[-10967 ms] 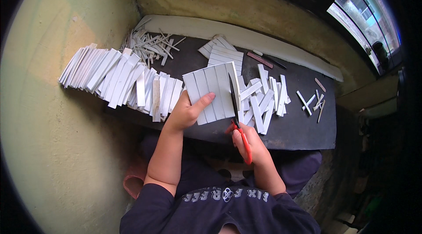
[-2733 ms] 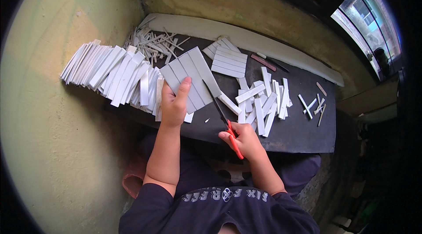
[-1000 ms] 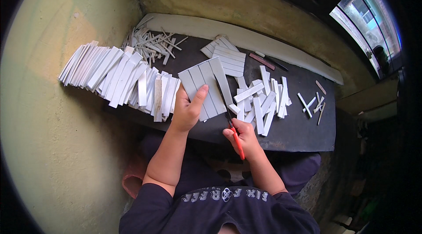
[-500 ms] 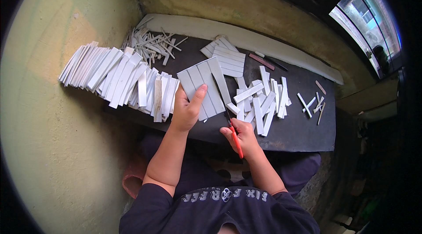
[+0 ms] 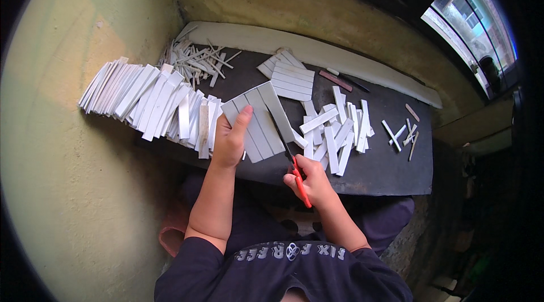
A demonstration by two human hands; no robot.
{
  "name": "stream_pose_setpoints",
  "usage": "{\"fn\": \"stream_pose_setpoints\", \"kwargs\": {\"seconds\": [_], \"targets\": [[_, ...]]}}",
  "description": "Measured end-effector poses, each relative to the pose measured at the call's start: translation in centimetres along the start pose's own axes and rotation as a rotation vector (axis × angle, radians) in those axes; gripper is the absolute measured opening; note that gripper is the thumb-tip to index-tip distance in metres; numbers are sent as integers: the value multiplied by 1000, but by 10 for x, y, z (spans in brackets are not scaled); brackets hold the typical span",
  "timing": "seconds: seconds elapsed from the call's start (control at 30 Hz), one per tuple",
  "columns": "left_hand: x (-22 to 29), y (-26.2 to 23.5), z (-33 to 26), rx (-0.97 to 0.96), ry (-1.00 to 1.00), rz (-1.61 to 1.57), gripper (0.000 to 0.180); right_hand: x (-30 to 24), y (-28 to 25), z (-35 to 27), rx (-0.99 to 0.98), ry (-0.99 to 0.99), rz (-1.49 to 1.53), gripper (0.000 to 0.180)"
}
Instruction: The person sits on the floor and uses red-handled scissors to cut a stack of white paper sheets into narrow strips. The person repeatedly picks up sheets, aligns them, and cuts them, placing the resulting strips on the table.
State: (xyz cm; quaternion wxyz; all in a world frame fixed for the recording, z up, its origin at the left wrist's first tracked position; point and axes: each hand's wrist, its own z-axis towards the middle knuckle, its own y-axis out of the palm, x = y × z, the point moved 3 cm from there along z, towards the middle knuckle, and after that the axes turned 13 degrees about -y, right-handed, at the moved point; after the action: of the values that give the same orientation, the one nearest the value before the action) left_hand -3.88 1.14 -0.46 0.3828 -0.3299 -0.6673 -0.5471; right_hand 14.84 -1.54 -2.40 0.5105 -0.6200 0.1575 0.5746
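My left hand [image 5: 229, 142] grips a pale grey-white flat sheet [image 5: 247, 123] marked with dark parallel lines, its thumb on the top face. The sheet is tilted above the dark table. My right hand [image 5: 313, 181] is closed round red-handled scissors [image 5: 300, 182]. Their dark blades slant up across the sheet, with a strip of it [image 5: 277, 106] on the right side of the blades. How far the cut runs is hard to see. Right of the sheet lies a loose pile of cut white strips [image 5: 331, 137].
A long row of stacked strips [image 5: 136, 95] stands at the left, with thin offcuts [image 5: 198, 58] behind it. Two lined sheets [image 5: 293, 81], a reddish-brown bar [image 5: 335, 80] and a dark pen-like tool [image 5: 356, 83] lie at the back. A few narrow pieces [image 5: 391, 134] lie on the right.
The sheet has shifted slightly left and down with my left hand. The scissor blades now reach farther up across it, and the gap beside the right-hand strip no longer shows.
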Motion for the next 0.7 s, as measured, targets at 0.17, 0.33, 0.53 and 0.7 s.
{"fn": "stream_pose_setpoints", "kwargs": {"seconds": [0.17,0.33,0.53,0.7], "targets": [[-4,2,-3,-37,-4,24,20,6,-3,-5,-40,9,70,36],[-5,7,-5,-84,37,104,17,-2,-9,-6,-56,61,126,28],[-2,14,-7,-97,64,180,14,-4,-10,-4,-72,93,127,26],[-1,13,-6,-101,31,200,13,-3,-8,-3,-53,101,115,28]]}}
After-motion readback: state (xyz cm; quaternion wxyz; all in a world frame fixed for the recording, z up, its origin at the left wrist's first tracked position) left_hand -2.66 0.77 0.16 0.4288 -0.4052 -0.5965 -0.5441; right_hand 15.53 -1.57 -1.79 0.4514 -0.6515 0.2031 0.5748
